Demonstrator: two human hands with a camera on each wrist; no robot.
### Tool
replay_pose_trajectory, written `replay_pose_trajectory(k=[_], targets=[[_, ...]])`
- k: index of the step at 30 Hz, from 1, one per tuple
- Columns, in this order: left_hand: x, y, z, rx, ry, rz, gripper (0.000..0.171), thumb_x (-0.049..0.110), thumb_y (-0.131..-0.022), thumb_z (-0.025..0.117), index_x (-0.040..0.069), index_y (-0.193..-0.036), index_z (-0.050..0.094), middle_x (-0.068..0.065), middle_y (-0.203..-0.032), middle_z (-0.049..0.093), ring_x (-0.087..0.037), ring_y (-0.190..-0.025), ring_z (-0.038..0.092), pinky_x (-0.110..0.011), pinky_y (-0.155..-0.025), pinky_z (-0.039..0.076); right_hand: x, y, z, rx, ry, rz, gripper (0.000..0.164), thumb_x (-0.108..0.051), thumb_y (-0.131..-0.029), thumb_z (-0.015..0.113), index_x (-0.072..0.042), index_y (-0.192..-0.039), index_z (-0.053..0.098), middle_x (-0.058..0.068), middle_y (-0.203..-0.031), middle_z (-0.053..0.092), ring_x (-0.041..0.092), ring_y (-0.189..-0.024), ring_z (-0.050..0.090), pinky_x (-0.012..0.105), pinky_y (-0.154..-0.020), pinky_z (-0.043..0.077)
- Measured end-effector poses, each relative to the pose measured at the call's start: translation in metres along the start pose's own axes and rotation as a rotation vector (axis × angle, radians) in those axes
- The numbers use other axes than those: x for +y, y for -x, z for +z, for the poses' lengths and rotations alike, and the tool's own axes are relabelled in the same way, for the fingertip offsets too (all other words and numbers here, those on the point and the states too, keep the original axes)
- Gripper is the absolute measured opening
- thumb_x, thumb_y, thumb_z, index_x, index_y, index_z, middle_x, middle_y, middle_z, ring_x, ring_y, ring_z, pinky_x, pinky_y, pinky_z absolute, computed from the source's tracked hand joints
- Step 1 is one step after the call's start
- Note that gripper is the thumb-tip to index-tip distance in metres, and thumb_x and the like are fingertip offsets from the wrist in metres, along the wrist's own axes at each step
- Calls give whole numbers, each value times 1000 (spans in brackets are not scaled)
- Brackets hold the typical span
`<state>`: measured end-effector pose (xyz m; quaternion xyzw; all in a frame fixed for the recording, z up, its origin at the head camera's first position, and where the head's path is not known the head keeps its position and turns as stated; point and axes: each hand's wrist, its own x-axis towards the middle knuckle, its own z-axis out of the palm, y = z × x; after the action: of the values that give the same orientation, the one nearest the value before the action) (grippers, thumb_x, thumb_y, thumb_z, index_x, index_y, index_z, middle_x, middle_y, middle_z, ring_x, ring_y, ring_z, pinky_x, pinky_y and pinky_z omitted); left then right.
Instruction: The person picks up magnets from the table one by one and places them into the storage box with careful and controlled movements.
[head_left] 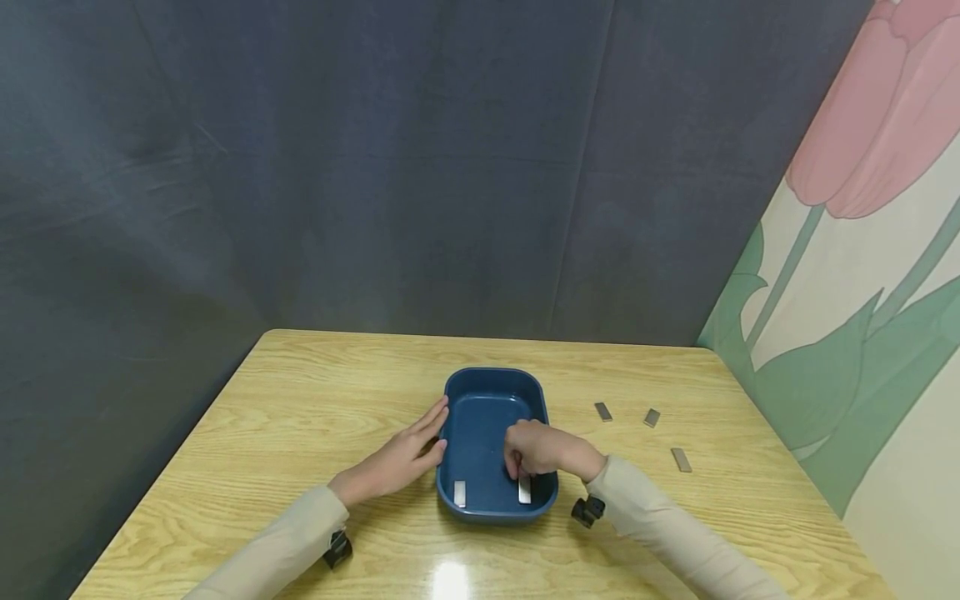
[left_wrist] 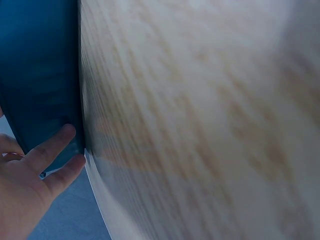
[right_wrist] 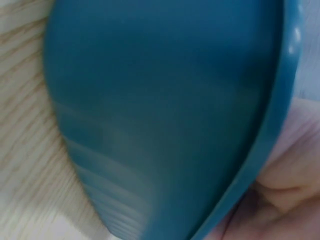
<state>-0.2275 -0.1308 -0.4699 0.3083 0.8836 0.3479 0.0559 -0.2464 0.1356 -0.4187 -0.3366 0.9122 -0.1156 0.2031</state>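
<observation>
A deep blue rectangular tray (head_left: 491, 518) with rounded corners stands on the wooden table. My left hand (head_left: 397, 460) touches its left side with fingers extended; in the left wrist view, fingertips (left_wrist: 65, 135) press on the blue outer wall. Over the right rim, my right hand (head_left: 536, 447) reaches into the tray with its fingers curled down, pinching the far end of a small flat silvery block (head_left: 524, 490). Another pale block (head_left: 460, 493) is at the tray's near left corner. The right wrist view shows the tray's outer wall (right_wrist: 165, 110), which hides the fingertips and block.
Right of the tray, three small grey blocks lie apart on the table: one nearest the tray (head_left: 603, 412), a second block (head_left: 652, 417) and a third block (head_left: 681, 459). A dark curtain (head_left: 420, 167) hangs behind the table (head_left: 337, 375), with a flower-patterned wall (head_left: 847, 333) at right.
</observation>
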Motion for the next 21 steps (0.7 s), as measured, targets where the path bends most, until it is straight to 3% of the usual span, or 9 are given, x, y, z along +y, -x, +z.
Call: replay_pose_trajectory(k=[21], targets=[[0, 0, 0, 1, -5, 1, 61, 29, -108, 43, 3, -157, 17, 0, -166, 1, -17, -146, 19, -40, -112, 33, 0, 1, 0, 12, -10, -14, 37, 21, -80, 61, -12, -66, 73, -9, -66, 61, 5, -59, 54, 20, -53, 46]])
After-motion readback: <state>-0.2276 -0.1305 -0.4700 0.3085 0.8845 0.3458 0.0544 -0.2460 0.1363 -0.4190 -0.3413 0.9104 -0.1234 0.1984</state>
